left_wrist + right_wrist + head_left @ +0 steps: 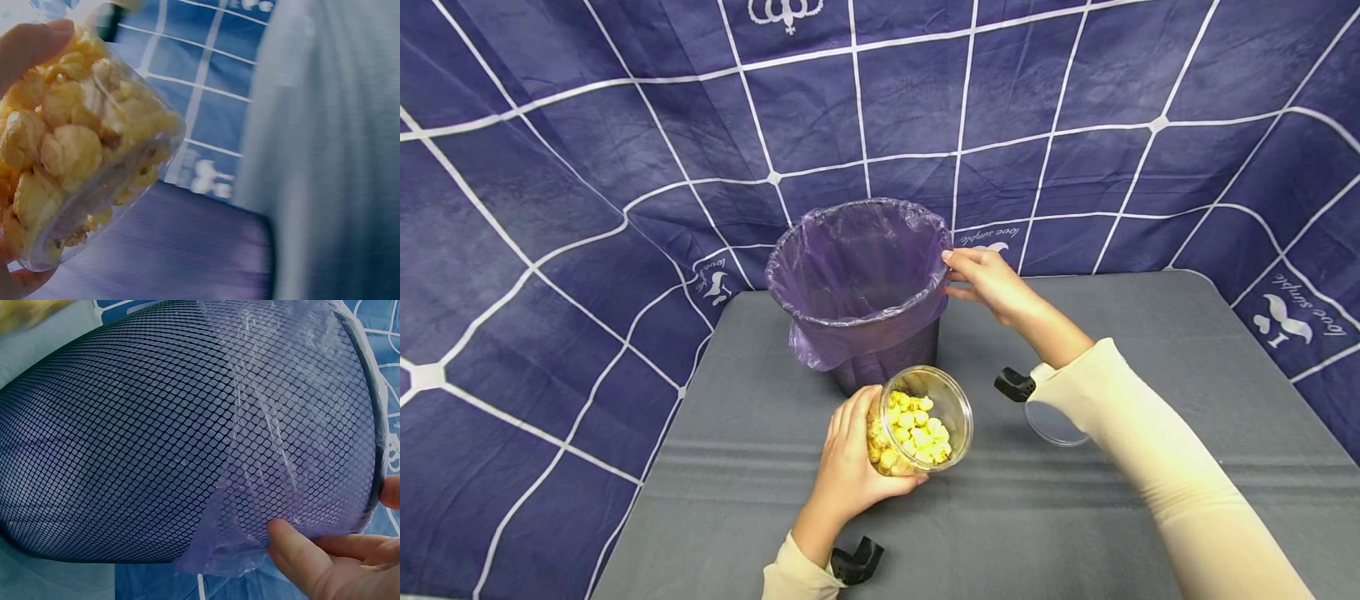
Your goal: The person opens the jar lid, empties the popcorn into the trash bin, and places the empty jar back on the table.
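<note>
My left hand (847,467) grips a clear plastic jar (953,408) of yellow popcorn (917,429). The uncapped jar is tilted in front of the trash can (898,357), its mouth turned up and to the right. In the left wrist view, popcorn (69,150) shows through the jar wall. A purple bag (827,333) lines the black mesh can and folds over its rim. At the rim's right side my right hand (992,282) pinches the edge, thumb at the top and fingers outside. The right wrist view shows those fingers (300,550) against the bag-covered mesh.
A clear round lid (1056,423) lies on the grey table (745,467), partly behind the right sleeve. Blue cloth with white grid lines (910,108) hangs behind the can and along both sides. Each wrist carries a black camera mount (859,560).
</note>
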{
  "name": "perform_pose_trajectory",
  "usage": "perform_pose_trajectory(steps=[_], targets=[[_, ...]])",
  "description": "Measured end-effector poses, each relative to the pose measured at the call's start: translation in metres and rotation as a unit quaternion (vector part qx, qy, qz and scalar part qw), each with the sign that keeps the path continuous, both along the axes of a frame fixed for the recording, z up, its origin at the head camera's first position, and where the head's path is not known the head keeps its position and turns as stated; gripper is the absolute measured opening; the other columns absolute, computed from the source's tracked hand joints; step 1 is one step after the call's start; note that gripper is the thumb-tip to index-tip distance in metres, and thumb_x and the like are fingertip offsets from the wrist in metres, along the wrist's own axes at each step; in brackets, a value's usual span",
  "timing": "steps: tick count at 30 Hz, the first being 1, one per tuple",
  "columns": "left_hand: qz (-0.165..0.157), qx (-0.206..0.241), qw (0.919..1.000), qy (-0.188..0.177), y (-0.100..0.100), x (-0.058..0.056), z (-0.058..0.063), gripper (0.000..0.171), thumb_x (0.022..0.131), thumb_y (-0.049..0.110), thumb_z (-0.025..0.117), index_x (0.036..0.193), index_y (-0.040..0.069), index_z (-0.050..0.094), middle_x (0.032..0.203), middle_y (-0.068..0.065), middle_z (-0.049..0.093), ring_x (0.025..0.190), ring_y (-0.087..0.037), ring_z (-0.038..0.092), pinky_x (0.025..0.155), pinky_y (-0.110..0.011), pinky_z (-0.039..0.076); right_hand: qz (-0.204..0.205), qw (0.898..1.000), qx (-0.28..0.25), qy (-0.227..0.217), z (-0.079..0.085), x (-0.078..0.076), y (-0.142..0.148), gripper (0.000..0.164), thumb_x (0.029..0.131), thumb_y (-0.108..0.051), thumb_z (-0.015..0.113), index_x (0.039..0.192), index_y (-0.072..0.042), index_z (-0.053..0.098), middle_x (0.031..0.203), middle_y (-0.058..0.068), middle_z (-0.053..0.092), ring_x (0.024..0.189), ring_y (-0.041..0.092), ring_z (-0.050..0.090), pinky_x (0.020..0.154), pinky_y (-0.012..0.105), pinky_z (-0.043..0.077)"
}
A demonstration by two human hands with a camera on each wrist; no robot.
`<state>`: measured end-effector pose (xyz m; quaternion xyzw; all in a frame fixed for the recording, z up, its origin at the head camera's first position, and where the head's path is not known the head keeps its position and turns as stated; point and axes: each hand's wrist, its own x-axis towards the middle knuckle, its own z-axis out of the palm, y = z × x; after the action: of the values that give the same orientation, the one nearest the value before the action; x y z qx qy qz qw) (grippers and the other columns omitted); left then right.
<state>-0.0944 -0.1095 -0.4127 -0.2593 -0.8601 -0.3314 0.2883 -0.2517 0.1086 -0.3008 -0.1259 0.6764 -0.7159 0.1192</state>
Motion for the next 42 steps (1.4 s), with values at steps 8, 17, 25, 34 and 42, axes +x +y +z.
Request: perform_pose_trajectory(steps=[8, 17, 25, 34, 42], targets=[[0.002, 0.035, 0.9973, 0.065, -0.012, 0.004, 0.071, 0.103, 0.054, 0.065, 0.069, 0.127, -0.003, 0.041, 0.121, -0.013, 0.048, 0.11, -0.028, 0.045, 0.092, -0.038, 0.034, 0.002, 1.0, -0.006, -0.004, 0.001, 0.0, 0.0, 0.045, 0.094, -0.017, 0.042, 0.126, 0.015, 0.037, 0.127, 0.027, 0.04, 0.109, 0.029, 0.046, 0.089, 0.034, 0.042], [0.004, 0.05, 0.9917, 0.118, -0.022, -0.009, 0.132, 0.105, 0.054, 0.062, 0.07, 0.128, -0.005, 0.039, 0.117, -0.016, 0.05, 0.107, -0.028, 0.046, 0.09, -0.038, 0.035, -0.006, 1.0, -0.001, -0.009, -0.001, -0.001, 0.001, 0.047, 0.094, -0.018, 0.043, 0.126, 0.015, 0.038, 0.122, 0.02, 0.042, 0.104, 0.025, 0.047, 0.088, 0.034, 0.042], [0.037, 0.025, 0.9924, 0.115, -0.032, -0.046, 0.158, 0.108, 0.049, 0.06, 0.075, 0.128, -0.003, 0.038, 0.12, -0.016, 0.049, 0.111, -0.027, 0.044, 0.092, -0.04, 0.034, -0.003, 1.0, 0.001, 0.0, -0.002, 0.0, 0.001, 0.046, 0.094, -0.019, 0.043, 0.126, 0.013, 0.039, 0.12, 0.018, 0.045, 0.105, 0.025, 0.049, 0.087, 0.034, 0.043], [0.075, -0.035, 0.9946, 0.063, -0.045, -0.09, 0.185, 0.101, 0.047, 0.047, 0.083, 0.127, 0.004, 0.041, 0.113, -0.013, 0.05, 0.108, -0.027, 0.045, 0.089, -0.042, 0.036, 0.003, 1.0, -0.002, 0.002, -0.002, -0.001, 0.001, 0.048, 0.094, -0.02, 0.043, 0.13, 0.012, 0.035, 0.126, 0.023, 0.041, 0.11, 0.031, 0.045, 0.088, 0.035, 0.042], [0.123, -0.127, 0.9841, -0.018, -0.053, -0.115, 0.217, 0.106, 0.049, 0.052, 0.08, 0.134, 0.007, 0.033, 0.122, -0.014, 0.047, 0.112, -0.03, 0.042, 0.094, -0.044, 0.032, 0.005, 1.0, -0.003, 0.002, -0.002, -0.001, 0.0, 0.047, 0.094, -0.02, 0.043, 0.129, 0.011, 0.036, 0.127, 0.024, 0.041, 0.108, 0.029, 0.047, 0.088, 0.035, 0.042]])
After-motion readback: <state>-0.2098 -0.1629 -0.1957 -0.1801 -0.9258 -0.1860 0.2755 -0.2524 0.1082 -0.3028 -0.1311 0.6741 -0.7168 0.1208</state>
